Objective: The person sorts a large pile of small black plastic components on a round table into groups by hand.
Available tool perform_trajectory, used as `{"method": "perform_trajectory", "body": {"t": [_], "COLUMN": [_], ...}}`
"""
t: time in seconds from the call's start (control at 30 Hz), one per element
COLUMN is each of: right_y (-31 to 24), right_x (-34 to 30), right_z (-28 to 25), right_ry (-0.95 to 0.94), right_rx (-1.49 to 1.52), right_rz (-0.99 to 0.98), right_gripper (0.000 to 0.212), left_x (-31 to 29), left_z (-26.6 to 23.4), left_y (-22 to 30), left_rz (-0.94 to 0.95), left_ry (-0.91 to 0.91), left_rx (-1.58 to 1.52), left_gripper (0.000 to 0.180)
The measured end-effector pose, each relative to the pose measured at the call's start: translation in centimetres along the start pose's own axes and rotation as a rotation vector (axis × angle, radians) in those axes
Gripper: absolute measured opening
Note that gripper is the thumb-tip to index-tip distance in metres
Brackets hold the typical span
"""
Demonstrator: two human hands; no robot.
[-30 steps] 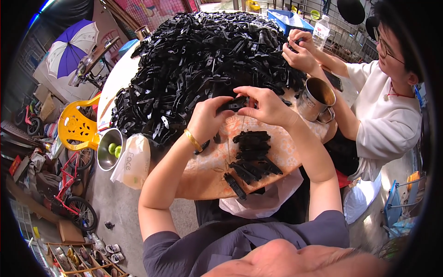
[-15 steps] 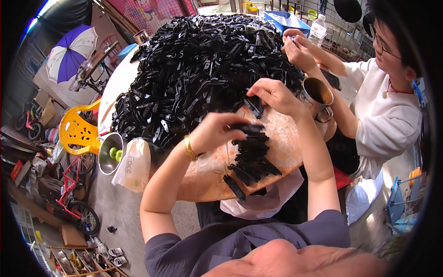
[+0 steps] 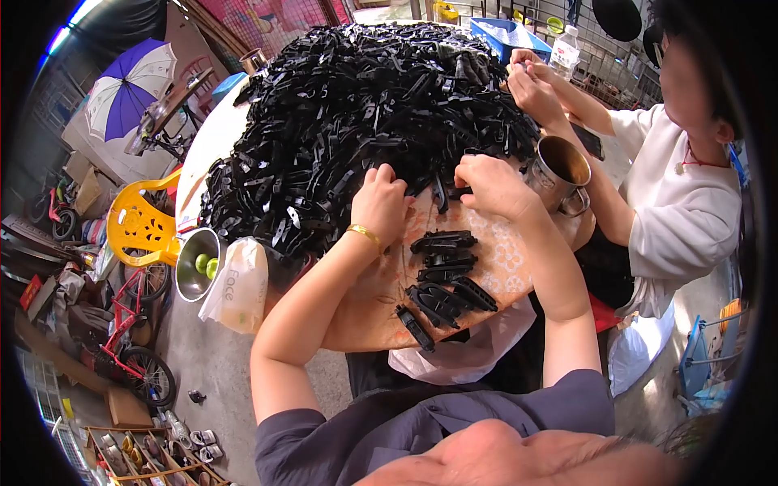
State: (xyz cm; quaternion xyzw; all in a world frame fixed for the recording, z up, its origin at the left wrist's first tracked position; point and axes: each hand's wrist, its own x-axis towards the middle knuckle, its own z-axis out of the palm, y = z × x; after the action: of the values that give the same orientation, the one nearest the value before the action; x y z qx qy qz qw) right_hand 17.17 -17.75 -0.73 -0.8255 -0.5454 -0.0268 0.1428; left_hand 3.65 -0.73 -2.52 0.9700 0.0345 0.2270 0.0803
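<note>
A big heap of black plastic clip-like parts covers most of the round table. My left hand is at the heap's near edge with its fingers curled in; whatever they grip is hidden. To its right my right hand has bent fingers at the heap's edge, and I cannot make out what is in them. One loose black part lies between the hands, beside the right fingertips. Nearer me, several assembled-looking black pieces lie in an uneven column on the patterned tabletop.
A metal mug stands right of my right hand. Beyond it, a co-worker's hands hold something small. At the table's left edge are a paper-like bag and a metal bowl with green fruit. A pale plastic bag hangs at the near edge.
My left hand has left the column of black pieces and moved up to the heap. My right hand has shifted slightly nearer and to the right. The view has moved a little.
</note>
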Motion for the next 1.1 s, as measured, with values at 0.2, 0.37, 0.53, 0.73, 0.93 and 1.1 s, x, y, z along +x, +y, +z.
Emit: {"method": "perform_trajectory", "body": {"t": [0.2, 0.37, 0.53, 0.73, 0.93, 1.1], "right_y": [-0.2, -1.3, -2.4, -3.2, -3.1, -3.3], "right_x": [0.5, 1.1, 1.4, 1.4, 1.5, 1.5], "right_z": [-0.8, 0.2, 1.3, 1.0, 2.1, 2.4], "right_ry": [0.060, 0.099, 0.068, 0.140, 0.265, 0.357], "right_rx": [0.208, 1.090, 1.054, 1.100, 1.079, 0.869], "right_rz": [0.057, 0.004, 0.041, 0.068, -0.058, -0.087], "right_gripper": [0.025, 0.010, 0.012, 0.012, 0.013, 0.014], "left_x": [-0.4, -0.7, -0.5, -0.5, 0.3, 0.1], "left_z": [0.6, 0.2, -0.4, -0.7, -3.7, -4.0], "left_y": [0.5, 1.0, 1.6, -0.3, -1.0, -1.5], "left_rz": [-0.019, -0.049, -0.176, -0.223, -0.476, -0.352], "left_ry": [-0.107, -0.137, -0.239, 0.053, -0.294, -0.379], "left_rx": [0.144, 0.085, 0.010, -0.255, -1.034, -1.080], "left_gripper": [0.010, 0.017, 0.027, 0.027, 0.039, 0.039]}}
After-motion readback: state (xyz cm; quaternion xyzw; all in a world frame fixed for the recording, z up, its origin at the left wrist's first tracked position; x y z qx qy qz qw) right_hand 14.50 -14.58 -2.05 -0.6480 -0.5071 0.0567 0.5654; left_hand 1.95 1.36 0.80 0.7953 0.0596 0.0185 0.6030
